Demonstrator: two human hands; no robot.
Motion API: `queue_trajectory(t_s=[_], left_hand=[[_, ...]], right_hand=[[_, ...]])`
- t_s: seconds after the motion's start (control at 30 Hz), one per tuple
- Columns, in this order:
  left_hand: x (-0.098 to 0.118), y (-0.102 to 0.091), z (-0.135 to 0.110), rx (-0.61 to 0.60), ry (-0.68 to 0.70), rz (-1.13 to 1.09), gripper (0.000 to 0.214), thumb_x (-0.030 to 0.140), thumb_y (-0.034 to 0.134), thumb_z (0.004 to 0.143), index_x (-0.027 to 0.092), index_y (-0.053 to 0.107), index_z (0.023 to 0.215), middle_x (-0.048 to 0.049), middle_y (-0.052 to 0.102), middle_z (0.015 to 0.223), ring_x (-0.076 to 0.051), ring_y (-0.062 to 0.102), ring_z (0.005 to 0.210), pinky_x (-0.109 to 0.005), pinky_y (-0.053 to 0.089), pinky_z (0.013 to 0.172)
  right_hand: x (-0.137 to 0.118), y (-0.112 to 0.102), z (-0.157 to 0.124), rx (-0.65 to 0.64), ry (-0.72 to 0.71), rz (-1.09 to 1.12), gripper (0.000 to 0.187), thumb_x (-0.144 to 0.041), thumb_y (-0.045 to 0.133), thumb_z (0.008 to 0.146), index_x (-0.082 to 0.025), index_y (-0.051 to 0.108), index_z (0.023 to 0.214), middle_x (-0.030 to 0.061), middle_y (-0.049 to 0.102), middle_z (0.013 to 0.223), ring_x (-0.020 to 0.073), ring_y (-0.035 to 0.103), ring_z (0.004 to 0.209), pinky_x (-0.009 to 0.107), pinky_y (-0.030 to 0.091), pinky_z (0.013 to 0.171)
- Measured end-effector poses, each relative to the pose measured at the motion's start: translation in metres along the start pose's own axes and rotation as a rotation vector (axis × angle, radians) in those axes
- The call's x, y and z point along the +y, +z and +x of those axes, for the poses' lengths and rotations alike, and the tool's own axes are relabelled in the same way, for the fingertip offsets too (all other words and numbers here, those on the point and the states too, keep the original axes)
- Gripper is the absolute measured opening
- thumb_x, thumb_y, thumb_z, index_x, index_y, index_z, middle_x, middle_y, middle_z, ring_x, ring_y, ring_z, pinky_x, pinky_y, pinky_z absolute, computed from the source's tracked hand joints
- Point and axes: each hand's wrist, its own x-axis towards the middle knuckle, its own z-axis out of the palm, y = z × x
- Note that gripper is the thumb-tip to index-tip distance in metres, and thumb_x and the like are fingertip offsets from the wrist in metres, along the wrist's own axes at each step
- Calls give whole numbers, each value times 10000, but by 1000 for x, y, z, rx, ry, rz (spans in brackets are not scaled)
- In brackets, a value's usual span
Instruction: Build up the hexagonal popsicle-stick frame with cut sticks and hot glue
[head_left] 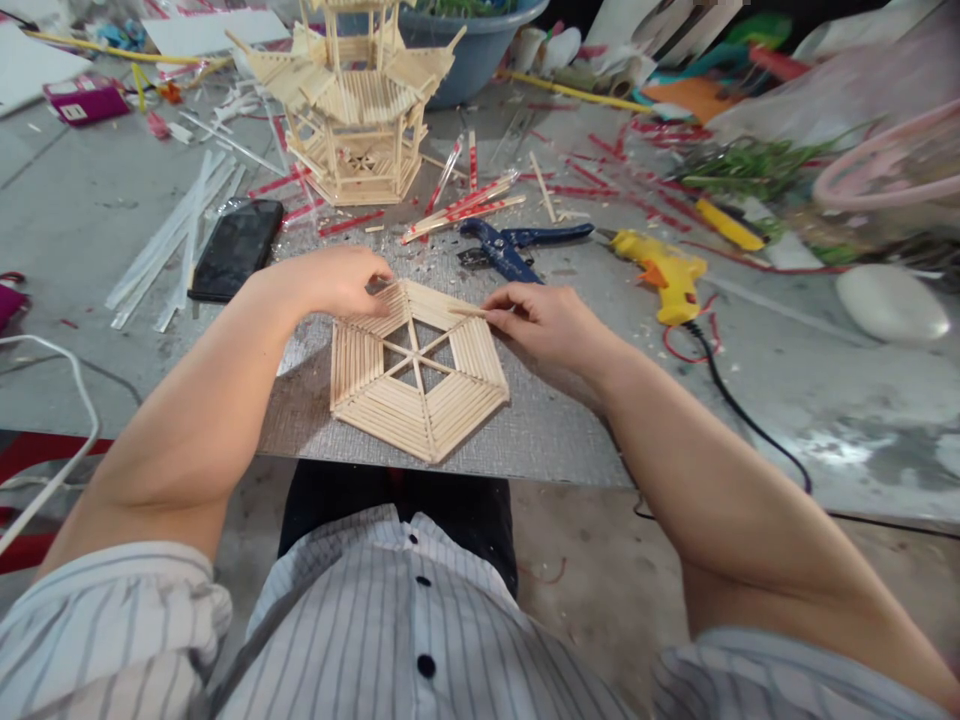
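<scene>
A flat hexagonal panel of wooden sticks [420, 385] lies on a grey textured board [540, 430] in front of me. My left hand [334, 282] rests on the panel's upper left edge, fingers curled and pressing down on the sticks. My right hand [541, 322] pinches a thin wooden stick [469, 312] and holds it over the panel's upper right section. A tall pagoda model of wooden sticks [358, 105] stands farther back.
Blue cutting pliers [510, 250] and a yellow glue gun [667, 275] with a black cord lie just beyond the board. A black phone [236, 250] lies at the left among white strips. Loose sticks, red scraps and a blue basin [472, 45] crowd the back.
</scene>
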Motion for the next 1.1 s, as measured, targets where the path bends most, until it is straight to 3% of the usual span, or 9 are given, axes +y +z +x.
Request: queue_trajectory(t_s=[0.13, 0.27, 0.43, 0.53, 0.67, 0.9, 1.1], left_hand=[[-6, 2, 6, -25, -75, 16, 568, 555, 533, 778, 180, 629, 1194, -88, 655, 1123, -255, 605, 988, -338, 413, 862], [-7, 6, 11, 4, -113, 10, 481, 514, 540, 775, 194, 668, 1110, -60, 678, 997, -248, 629, 936, -335, 432, 830], [-9, 8, 11, -50, -159, -302, 410, 433, 524, 799, 189, 649, 1104, -31, 672, 776, -188, 658, 729, -288, 464, 697], [-12, 8, 10, -54, -179, -347, 372, 405, 518, 804, 170, 660, 1055, -31, 657, 721, -165, 639, 634, -268, 451, 624], [-14, 9, 12, -13, -122, -255, 362, 407, 542, 783, 174, 683, 1021, -35, 671, 750, -148, 612, 593, -263, 427, 602], [-15, 10, 14, -5, 0, -156, 461, 442, 542, 779, 230, 674, 1167, -27, 692, 765, -156, 606, 640, -276, 415, 668], [-8, 10, 14, 55, -30, -133, 435, 358, 526, 803, 239, 663, 1199, -34, 723, 970, -177, 626, 856, -271, 406, 786]], right_hand=[[-6, -2, 0, -37, 66, -33, 170, -302, 531, 865, -213, 667, 919, 73, 708, 894, 196, 606, 735, 327, 431, 673], [-12, -3, -1, -61, 144, -39, 211, -321, 537, 857, -203, 659, 982, 74, 697, 877, 197, 603, 741, 321, 421, 673], [-17, -4, -3, -113, 221, -88, 343, -371, 545, 845, -177, 641, 1112, 61, 663, 784, 191, 575, 687, 308, 381, 629], [-19, -5, -2, -141, 242, -85, 383, -403, 525, 854, -178, 648, 1139, 53, 647, 741, 176, 544, 632, 300, 363, 603], [-19, -6, -1, -142, 261, -84, 388, -417, 537, 843, -193, 668, 1131, 53, 643, 734, 175, 541, 635, 296, 359, 601], [-16, -5, -1, -138, 253, -76, 383, -425, 543, 837, -193, 679, 1110, 56, 649, 743, 175, 539, 640, 295, 364, 606], [-16, -6, -1, -145, 235, -75, 394, -437, 533, 844, -183, 676, 1109, 63, 667, 769, 176, 548, 647, 292, 361, 607]])
